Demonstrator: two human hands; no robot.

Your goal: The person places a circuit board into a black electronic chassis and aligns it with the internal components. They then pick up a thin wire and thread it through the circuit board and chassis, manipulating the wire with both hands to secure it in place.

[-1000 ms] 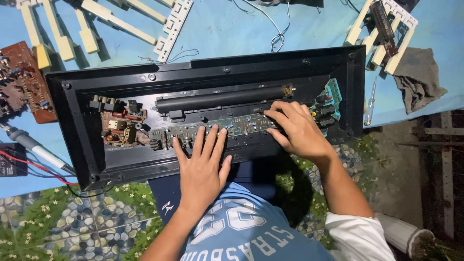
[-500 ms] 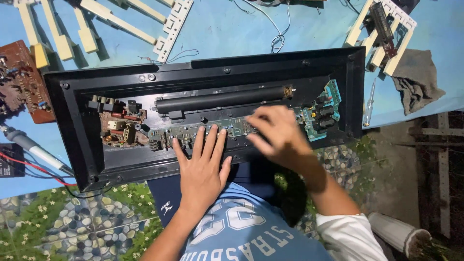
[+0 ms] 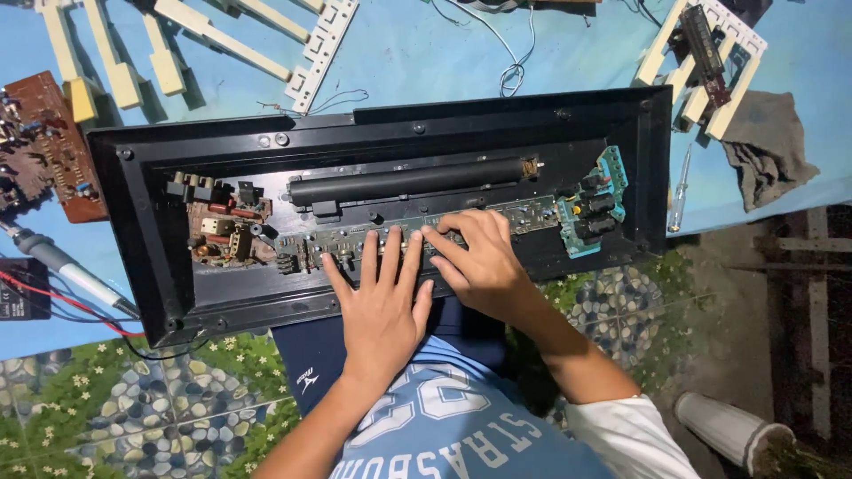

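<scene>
Both grips lay flat and empty: your left hand and right hand pressed fingertips on the long green circuit board, mid-frame inside the opened black keyboard casing; key strips lay removed, upper left.

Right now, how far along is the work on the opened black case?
Done: the black case lies open, and white key strips are set aside. In hand: the left hand and right hand press on the long green circuit board. Left: the board still sits inside the case.
</scene>
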